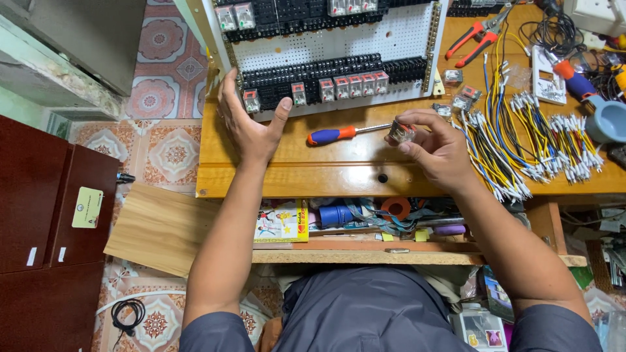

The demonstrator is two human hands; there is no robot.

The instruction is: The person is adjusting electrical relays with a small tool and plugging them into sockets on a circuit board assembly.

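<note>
right hand (438, 145) pinching a little clear relay (401, 132), screwdriver (345, 133) lying just left of it, left hand (251, 120) resting open against the panel (339, 49)

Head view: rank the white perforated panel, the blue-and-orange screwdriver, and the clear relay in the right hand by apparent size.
1. white perforated panel
2. blue-and-orange screwdriver
3. clear relay, pinched in the right hand, smallest

Electrical workshop: wooden workbench (313, 179) carrying a perforated relay panel (339, 39), bundles of cut wires (521, 140), screwdriver (339, 135), red-handled pliers (473, 39); cluttered shelf (365, 248) beneath.
</note>
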